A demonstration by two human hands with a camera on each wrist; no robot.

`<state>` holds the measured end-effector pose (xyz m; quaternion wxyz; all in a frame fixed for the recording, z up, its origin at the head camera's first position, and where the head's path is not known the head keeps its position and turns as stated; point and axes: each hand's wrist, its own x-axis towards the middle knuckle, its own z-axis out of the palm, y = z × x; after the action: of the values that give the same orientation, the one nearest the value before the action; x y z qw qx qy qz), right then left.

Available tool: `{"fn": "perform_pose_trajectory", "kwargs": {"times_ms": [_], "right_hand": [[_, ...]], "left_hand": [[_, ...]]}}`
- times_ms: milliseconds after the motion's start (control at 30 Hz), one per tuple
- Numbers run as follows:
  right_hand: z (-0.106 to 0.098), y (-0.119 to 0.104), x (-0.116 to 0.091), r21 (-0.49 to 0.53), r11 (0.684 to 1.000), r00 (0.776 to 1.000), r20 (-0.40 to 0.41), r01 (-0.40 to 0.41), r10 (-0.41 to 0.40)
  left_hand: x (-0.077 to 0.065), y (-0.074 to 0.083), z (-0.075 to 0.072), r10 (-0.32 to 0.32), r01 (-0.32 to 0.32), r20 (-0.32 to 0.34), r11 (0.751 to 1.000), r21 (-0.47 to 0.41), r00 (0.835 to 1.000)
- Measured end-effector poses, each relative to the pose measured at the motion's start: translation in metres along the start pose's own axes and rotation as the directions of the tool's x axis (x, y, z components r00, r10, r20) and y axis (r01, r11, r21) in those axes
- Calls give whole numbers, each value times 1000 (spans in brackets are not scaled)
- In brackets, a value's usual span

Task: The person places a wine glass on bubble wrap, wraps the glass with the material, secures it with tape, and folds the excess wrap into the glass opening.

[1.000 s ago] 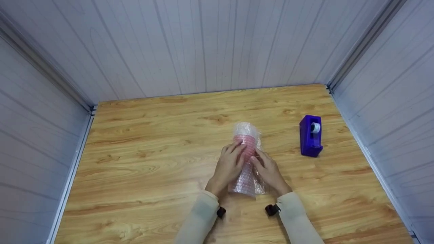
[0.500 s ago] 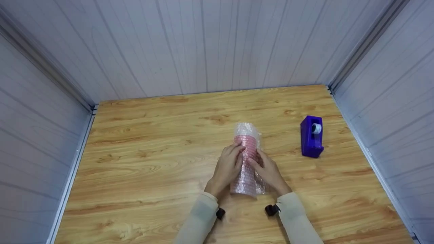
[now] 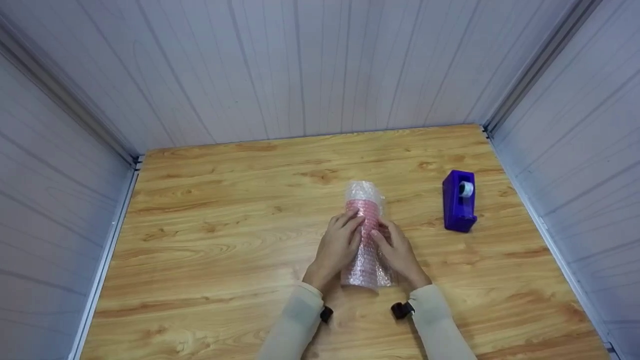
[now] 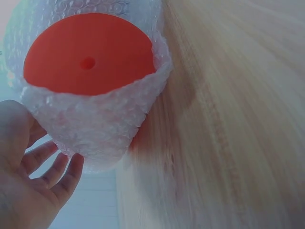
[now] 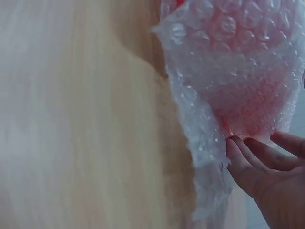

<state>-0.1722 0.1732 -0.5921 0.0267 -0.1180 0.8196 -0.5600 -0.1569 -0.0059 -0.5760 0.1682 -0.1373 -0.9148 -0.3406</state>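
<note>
A red cylinder [image 4: 114,52] with a small dimple in its flat end lies inside a roll of bubble wrap [image 3: 361,191], mid-table in the head view. My left hand [image 3: 334,248] holds the roll from its left side, fingers curved over the top. In the left wrist view the fingertips [image 4: 74,164] touch the wrap below the red end. From the right, my right hand [image 3: 400,252] pinches the wrap, its thumb on top of the roll. The right wrist view shows those fingertips [image 5: 232,143] at the wrap's loose edge [image 5: 193,124], which lies along the roll's right side.
A purple tape dispenser [image 3: 458,201] with a white roll of tape [image 3: 465,189] stands to the right on the wooden table [image 3: 210,240]. Pale panel walls [image 3: 320,65] close in the table at the back and both sides.
The wrapped roll has shifted very slightly right. My right fingers have moved a little at the wrap's edge, while my left hand stays almost in the same place.
</note>
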Motion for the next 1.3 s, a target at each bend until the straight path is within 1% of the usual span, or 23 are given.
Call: {"fn": "perform_pose_trajectory", "kwargs": {"times_ms": [133, 267, 333, 467, 600, 667, 733, 800, 867, 1033, 1233, 1300], "right_hand": [[-3, 2, 0, -26, 999, 1000, -16, 22, -23], [-5, 4, -2, -21, 1000, 1000, -1, 7, -7], [-6, 5, -3, -35, 999, 1000, 8, 1, -1], [-7, 5, -4, -109, 994, 1000, 16, -6, 8], [-10, 5, -5, -196, 981, 1000, -1, -2, 2], [-11, 5, -5, -208, 978, 1000, -9, 3, -5], [-13, 5, -5, -196, 981, 1000, -13, 5, -8], [-15, 5, -5, -170, 985, 1000, -13, -9, 7], [-16, 5, -4, -152, 988, 999, -14, -33, 31], [-17, 5, -3, -142, 985, 995, -32, -98, 94], [-16, 4, -3, -76, 984, 986, -53, -160, 156], [-16, 4, -2, -76, 981, 983, -54, -176, 173]], "left_hand": [[0, 2, 1, 8, -8, -6, 1000, 16, 1000], [0, 5, 2, 21, -21, 7, 999, 39, 1000], [0, 7, 2, 28, -29, 20, 998, 61, 999], [2, 11, 2, 36, -42, 54, 992, 119, 998], [5, 14, 3, 34, -48, 86, 986, 162, 996], [5, 15, 4, 36, -52, 95, 984, 170, 995], [6, 16, 5, 42, -59, 98, 983, 176, 994], [7, 17, 6, 51, -68, 98, 981, 183, 994], [7, 17, 6, 60, -78, 97, 979, 190, 993], [8, 19, 7, 69, -88, 99, 976, 202, 993], [8, 21, 6, 76, -94, 99, 976, 198, 992], [8, 22, 6, 77, -97, 107, 975, 200, 991]]}}
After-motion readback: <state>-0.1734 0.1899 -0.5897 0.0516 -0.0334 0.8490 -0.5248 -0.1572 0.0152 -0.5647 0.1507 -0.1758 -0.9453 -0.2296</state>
